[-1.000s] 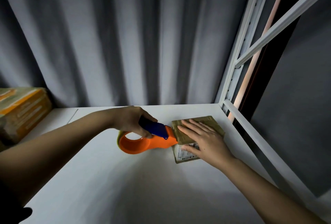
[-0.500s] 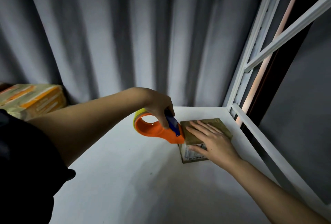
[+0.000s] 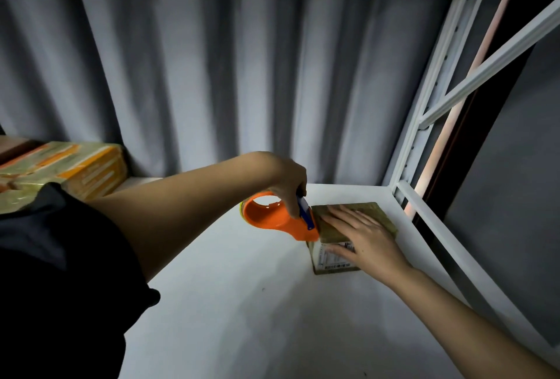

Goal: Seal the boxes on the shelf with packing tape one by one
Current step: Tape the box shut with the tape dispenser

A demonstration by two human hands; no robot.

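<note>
Box [image 3: 354, 218], small, on shelf [image 3: 242, 303]: right hand [image 3: 366, 242] lay flat, steadying; left hand [image 3: 288, 181] gripped dispenser [image 3: 272, 221] at box edge. Next, probably: draw tape across.

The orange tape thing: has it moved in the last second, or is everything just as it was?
The left hand has tipped the orange tape dispenser up: a second ago it lay low and flat beside the small box, and now its round end is raised, with the nose kept at the box's left edge. The grip on the handle is unchanged. The right hand stays flat on the box, which has not shifted on the shelf.
</note>
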